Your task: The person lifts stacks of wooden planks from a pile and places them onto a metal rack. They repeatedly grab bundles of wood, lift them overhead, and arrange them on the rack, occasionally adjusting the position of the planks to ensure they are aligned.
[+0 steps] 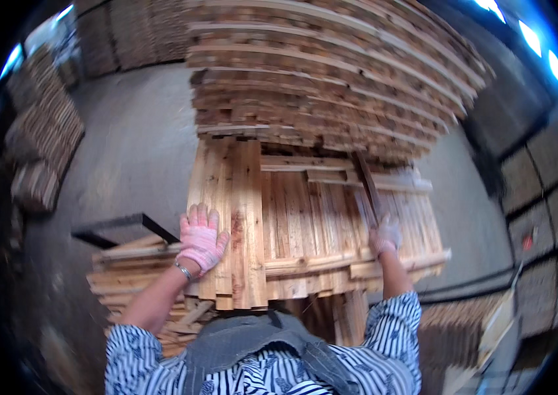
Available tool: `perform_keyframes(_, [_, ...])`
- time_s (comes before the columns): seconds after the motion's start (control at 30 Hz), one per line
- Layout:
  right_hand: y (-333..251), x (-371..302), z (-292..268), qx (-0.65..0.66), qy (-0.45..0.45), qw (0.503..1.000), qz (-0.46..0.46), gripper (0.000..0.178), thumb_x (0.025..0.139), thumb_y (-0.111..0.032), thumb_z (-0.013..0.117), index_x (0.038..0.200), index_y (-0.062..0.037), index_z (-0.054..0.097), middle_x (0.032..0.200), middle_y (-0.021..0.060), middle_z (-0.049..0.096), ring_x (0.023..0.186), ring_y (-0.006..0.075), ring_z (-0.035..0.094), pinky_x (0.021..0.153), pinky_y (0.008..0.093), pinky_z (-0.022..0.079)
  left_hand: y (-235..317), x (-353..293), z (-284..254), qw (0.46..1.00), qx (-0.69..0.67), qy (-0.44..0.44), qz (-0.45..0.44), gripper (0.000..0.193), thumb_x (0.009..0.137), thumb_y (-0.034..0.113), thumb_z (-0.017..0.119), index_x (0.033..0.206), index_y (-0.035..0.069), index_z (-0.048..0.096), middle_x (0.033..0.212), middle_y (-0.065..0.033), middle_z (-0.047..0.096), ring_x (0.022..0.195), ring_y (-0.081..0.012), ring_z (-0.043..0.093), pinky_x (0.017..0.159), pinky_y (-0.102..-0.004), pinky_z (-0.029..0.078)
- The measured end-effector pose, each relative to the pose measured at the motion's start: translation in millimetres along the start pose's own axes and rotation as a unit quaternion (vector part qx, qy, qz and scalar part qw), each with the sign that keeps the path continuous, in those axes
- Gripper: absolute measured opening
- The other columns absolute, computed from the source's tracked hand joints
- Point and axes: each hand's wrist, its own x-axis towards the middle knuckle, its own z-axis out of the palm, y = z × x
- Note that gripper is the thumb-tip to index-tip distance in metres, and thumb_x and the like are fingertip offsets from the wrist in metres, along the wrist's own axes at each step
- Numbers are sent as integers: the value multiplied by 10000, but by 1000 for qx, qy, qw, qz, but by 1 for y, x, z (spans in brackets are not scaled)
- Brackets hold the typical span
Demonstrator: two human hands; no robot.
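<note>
My left hand (202, 238), in a pinkish work glove, lies with fingers spread on the left edge of several long wooden boards (246, 217) laid side by side. At the right, my gloved right hand (386, 236) is closed round the near end of a narrow, darker wooden board (368, 186). That board is turned on its edge and points away from me, slanting a little left. Beneath it runs a layer of planks (302, 217), with crosswise wooden strips (315, 264) along the near side and more at the far side.
A tall stack of layered lumber (331, 72) rises just beyond the boards. Loose wood pieces (131, 270) pile up at the near left beside a black metal frame (127, 227). More stacked wood (45, 131) stands far left, with large bundles (535, 191) along the right.
</note>
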Motion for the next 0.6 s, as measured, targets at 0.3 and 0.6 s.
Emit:
perform_keyframes(0.3, [-61,-70,-66,398,-125,904,-90,721,922,-199,557,1571,-77,269,1473,326,431,1278,446,532,1015,470,481,-4,-2,-9,999,-35,-29,-19,703,960,481,429,1481,10,408,1581,-268,291,1486,-407,229,1194,-543,123])
perform_keyframes(0.6, [-268,-153,-69,207,-188,912,-301,489,1030,-289,397,1404,25,414,1540,289,365,1328,339,488,1000,436,486,-7,4,-12,998,-45,-31,-16,712,941,485,463,1483,27,403,1593,-245,276,1496,-389,210,1199,-552,95])
